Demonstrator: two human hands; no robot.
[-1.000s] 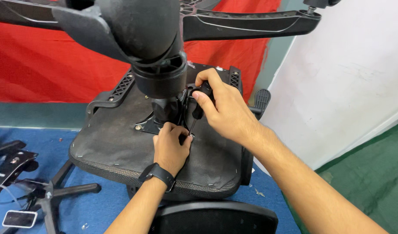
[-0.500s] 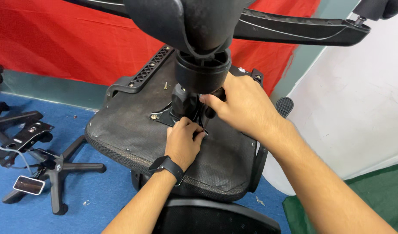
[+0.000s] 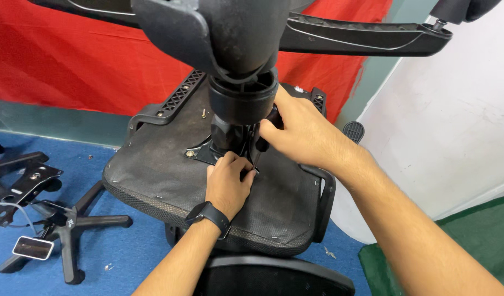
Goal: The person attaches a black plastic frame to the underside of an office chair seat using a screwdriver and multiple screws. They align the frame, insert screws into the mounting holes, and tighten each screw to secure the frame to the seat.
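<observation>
An office chair lies upside down, its black seat underside [image 3: 153, 164] facing me and its star base [image 3: 339, 33] spreading overhead from the central column [image 3: 242, 104]. My left hand [image 3: 228, 181], with a black watch on the wrist, pinches a small part at the metal mounting plate [image 3: 200, 153] by the column's foot. My right hand [image 3: 301, 131] grips a black tool handle [image 3: 268, 129] pointing down at the same spot. The tool's tip is hidden between my hands.
A second black star base [image 3: 71, 225] and loose black metal brackets [image 3: 21, 183] lie on the blue floor at left, with a small phone-like device [image 3: 32, 248]. A red cloth hangs behind. A white wall stands at right, and a chair backrest [image 3: 274, 277] sits below.
The view has shifted so the chair sits more to the right and closer. Both hands stay at the plate by the column, my right hand a little higher on the tool.
</observation>
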